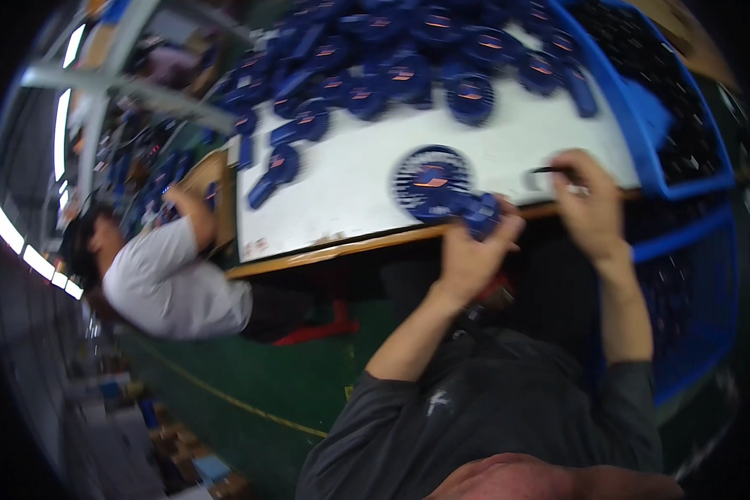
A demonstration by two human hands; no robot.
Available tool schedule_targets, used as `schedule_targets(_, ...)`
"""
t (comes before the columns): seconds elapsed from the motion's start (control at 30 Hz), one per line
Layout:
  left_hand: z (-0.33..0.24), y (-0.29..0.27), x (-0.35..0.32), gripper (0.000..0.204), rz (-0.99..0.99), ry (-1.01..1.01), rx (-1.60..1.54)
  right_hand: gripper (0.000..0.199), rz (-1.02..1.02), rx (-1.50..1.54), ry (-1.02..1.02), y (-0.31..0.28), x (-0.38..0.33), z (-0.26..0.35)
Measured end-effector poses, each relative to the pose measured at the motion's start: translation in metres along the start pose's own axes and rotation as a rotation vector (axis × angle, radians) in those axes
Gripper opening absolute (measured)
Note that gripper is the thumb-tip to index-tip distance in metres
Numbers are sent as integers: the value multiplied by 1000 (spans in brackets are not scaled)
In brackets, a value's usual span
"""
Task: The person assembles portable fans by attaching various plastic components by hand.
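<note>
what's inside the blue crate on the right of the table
The blue crate holds a heap of small dark parts, too blurred to tell their kind. Its lower layers and floor are covered by the heap, and the far end runs out of frame.

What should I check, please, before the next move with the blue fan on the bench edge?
1. Left hand grips the blue fan by its handle: ok.
2. Fan head rests on the white bench top: ok.
3. Right hand pinches a small dark part: ok, its kind cannot tell.
4. Pile of blue fans lies apart from the held one: ok.
5. Blue crate beside the right hand, contents: cannot tell.
</note>
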State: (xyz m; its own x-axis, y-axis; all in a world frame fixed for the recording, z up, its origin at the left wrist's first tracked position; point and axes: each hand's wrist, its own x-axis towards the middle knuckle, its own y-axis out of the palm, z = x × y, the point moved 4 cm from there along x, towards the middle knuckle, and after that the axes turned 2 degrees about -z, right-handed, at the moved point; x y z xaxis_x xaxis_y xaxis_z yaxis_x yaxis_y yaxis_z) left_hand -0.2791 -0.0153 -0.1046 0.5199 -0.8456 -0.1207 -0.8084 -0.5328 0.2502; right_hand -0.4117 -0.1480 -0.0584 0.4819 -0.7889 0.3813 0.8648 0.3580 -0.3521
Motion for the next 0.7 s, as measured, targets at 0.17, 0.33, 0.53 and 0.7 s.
schedule_targets(0.17, -5, -8, 6, 30, -86, 211, -16, 19, 144, 147, -136, 28, -20, 26)
schedule_targets(0.33, 0, -9, 4, 30, -65, 276, 96, 26, 461, 604, 595, 30, -29, 3)
schedule_targets(0.53, -6, -2, -5, 25, 229, -187, -150, 22, 412, 385, 131, 15, -18, 18)
schedule_targets(0.7, -5, 2, -19, 41, 448, -295, -218, 27, 376, 33, -448, 21, -6, 47)
